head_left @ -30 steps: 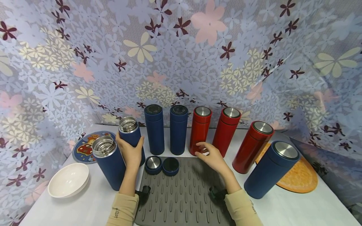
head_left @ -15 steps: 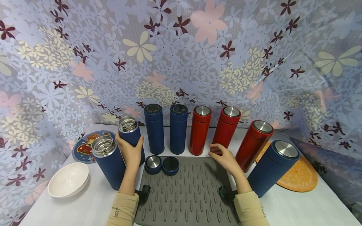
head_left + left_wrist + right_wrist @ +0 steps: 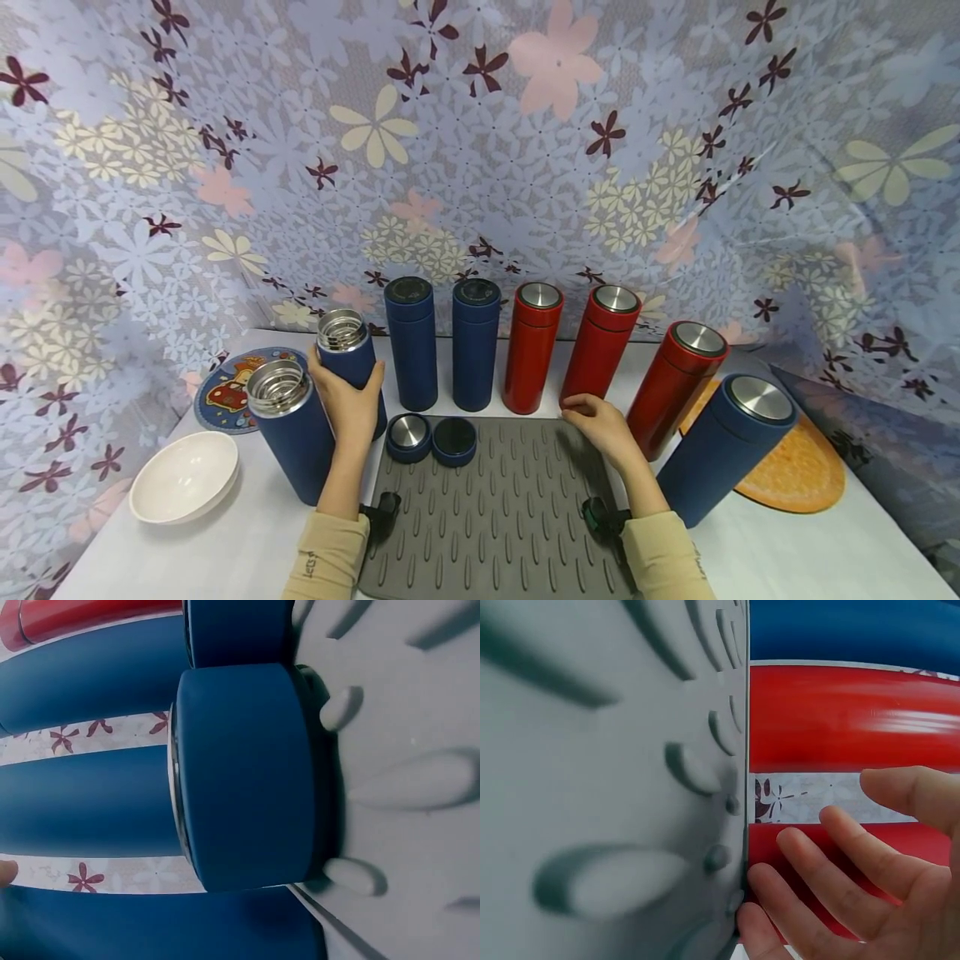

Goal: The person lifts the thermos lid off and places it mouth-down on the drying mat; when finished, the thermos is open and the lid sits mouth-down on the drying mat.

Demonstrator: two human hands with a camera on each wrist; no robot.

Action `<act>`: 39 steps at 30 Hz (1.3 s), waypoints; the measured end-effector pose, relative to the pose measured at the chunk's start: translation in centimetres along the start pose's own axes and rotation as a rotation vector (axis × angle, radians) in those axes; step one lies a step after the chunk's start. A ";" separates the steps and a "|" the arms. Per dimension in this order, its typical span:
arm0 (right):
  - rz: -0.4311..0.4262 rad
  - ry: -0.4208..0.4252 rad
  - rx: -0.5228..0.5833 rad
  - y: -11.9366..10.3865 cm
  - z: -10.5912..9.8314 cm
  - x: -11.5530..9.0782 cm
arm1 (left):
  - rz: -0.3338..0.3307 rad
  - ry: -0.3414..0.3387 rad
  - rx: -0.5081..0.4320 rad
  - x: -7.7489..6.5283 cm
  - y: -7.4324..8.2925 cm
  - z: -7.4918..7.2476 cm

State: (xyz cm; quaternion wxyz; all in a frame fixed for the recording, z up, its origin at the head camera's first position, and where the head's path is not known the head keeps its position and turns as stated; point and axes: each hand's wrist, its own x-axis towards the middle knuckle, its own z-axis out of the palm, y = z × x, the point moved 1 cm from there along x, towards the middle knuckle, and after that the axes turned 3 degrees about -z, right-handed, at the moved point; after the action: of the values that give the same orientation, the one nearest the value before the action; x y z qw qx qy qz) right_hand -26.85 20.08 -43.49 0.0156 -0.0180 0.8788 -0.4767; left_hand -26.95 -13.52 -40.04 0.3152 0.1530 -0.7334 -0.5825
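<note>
My left hand (image 3: 348, 406) grips an uncapped blue thermos (image 3: 350, 364), fingers round its left side and thumb on the right. Beside it on the left is another blue thermos (image 3: 296, 442) with its steel mouth uncovered. Two blue lids (image 3: 408, 438) lie at the mat's back left; one lid (image 3: 247, 776) looms large in the left wrist view. My right hand (image 3: 606, 427) is at the foot of a capped red thermos (image 3: 602, 350), the second from the left among the red ones. In the right wrist view, its fingers (image 3: 840, 896) are spread and loosely bent, holding nothing.
A grey ribbed mat (image 3: 495, 517) covers the middle front. Two capped blue thermoses (image 3: 411, 358) and another red thermos (image 3: 532, 358) line the back. To the right stand a red thermos (image 3: 671, 392) and a blue thermos (image 3: 720, 450) before an orange round mat (image 3: 802, 467). A white bowl (image 3: 183, 479) sits left.
My right hand has moved right, from in front of the leftmost red thermos to the foot of the second one. The left hand keeps its grip on the blue thermos.
</note>
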 end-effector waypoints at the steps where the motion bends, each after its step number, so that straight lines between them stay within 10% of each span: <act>1: 0.000 0.001 -0.004 0.0 0.0 0.0 | 0.009 -0.003 -0.008 -0.1 0.1 0.0; 11: -0.007 0.004 -0.001 -0.1 0.1 0.1 | 0.154 0.021 0.031 -1.6 2.2 0.3; 24: -0.016 -0.008 -0.016 0.2 0.2 0.1 | 0.616 0.115 0.125 -3.2 3.9 0.7; 29: -0.008 -0.003 -0.012 0.2 0.3 0.1 | 0.791 0.017 0.138 -3.7 4.1 1.3; 39: 0.004 0.016 -0.022 -0.1 0.2 0.0 | 0.553 -0.245 0.127 -2.8 3.2 3.8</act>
State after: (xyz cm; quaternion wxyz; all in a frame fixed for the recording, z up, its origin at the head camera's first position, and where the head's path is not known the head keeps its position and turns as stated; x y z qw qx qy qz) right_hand -26.83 19.92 -43.53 0.0095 -0.0126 0.8840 -0.4672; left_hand -26.74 -8.10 -38.23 0.3608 -0.1044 -0.8147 -0.4418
